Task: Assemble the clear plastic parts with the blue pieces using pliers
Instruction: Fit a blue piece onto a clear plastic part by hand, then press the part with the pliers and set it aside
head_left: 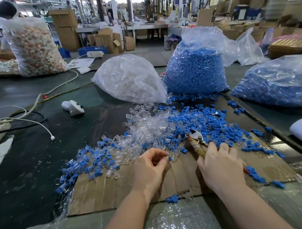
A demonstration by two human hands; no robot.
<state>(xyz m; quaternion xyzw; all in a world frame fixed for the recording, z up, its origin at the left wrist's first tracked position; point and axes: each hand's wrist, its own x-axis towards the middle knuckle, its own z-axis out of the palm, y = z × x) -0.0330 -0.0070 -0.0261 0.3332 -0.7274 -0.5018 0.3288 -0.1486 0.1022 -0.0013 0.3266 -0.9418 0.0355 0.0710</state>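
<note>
Three bags: a clear sack of clear plastic parts (130,80), a sack of blue pieces (195,71) just right of it, and a third blue-filled bag (281,84) at the floor mat's right edge.
Cardboard sheet (118,189): lies flat on the dark mat, its near edge by the person's wrists.
Loose pile (167,127): clear parts and blue pieces mixed, spread across the far half of the cardboard and spilling off its left edge.
Right hand (220,164): fingers wrapped round the handles of the pliers (195,137), whose head points away into the pile; whether the jaws are parted I cannot tell.
Left hand (150,165): fingertips pinched on a small clear part with a blue piece (170,158) at its tip, just above the cardboard's middle.
Stray blue piece (172,199): on the cardboard's near edge, between the forearms.
</note>
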